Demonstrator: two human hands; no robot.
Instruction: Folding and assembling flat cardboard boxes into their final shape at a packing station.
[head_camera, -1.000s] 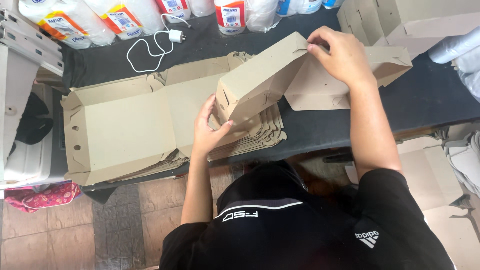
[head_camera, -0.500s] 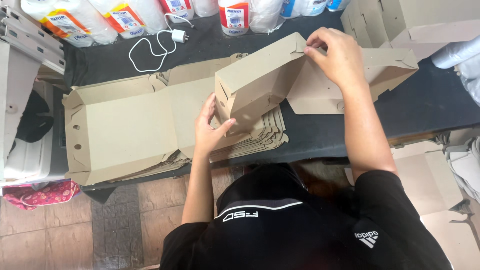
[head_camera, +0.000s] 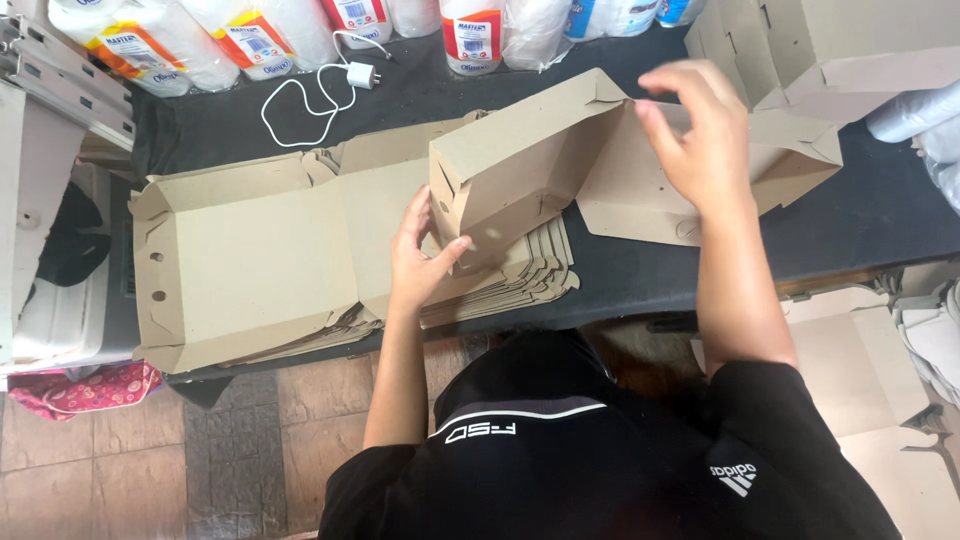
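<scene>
The right hand (head_camera: 705, 135) is lifting off the box (head_camera: 520, 175), fingers now spread and empty, while the left hand (head_camera: 425, 255) is pinching its near-left corner; the fold seems finished, mid-worktop (head_camera: 880, 215).

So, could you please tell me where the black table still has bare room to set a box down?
Bare black table shows right of the box between the left hand and right hand, and around the white charger cable. The left side is crowded with flat cardboard blanks; bottles line the back.
</scene>
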